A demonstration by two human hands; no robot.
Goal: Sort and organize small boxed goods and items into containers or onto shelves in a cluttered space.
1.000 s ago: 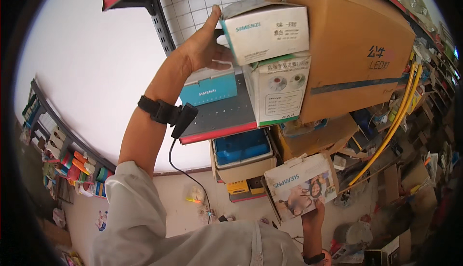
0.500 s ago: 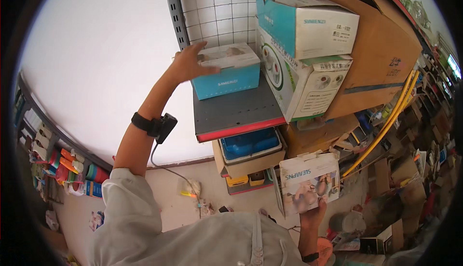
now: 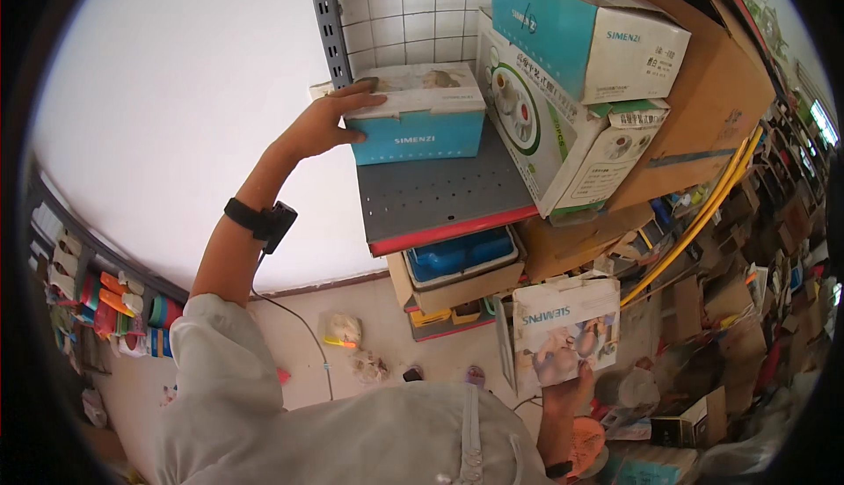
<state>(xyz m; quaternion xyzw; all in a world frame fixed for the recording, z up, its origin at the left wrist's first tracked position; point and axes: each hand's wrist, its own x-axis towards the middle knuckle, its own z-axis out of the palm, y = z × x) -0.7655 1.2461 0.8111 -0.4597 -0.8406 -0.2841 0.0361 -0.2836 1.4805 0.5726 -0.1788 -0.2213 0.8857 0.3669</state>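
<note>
A teal and white cardboard box (image 3: 422, 138) stands at the left end of a dark grey shelf (image 3: 431, 199) with a red front edge. My left hand (image 3: 321, 126) is on its left end, fingers lying across the top and thumb against the front corner. Lower right, my right hand (image 3: 567, 393) grips the bottom of a white, picture-printed carton (image 3: 567, 313) held in front of the shelf. The fingers behind this carton are partly hidden.
Right on the shelf, a teal and white box (image 3: 637, 54) sits on a white and green carton (image 3: 527, 124), beside a large brown carton (image 3: 712, 133). Below is a blue container (image 3: 462, 256). Yellow tubing (image 3: 703, 221) hangs right. A cable (image 3: 308, 335) trails from my left wrist.
My left hand has come down from beside and above the shelf box onto its left end. My right hand still holds the white carton, nearly in place. The view has shifted slightly.
</note>
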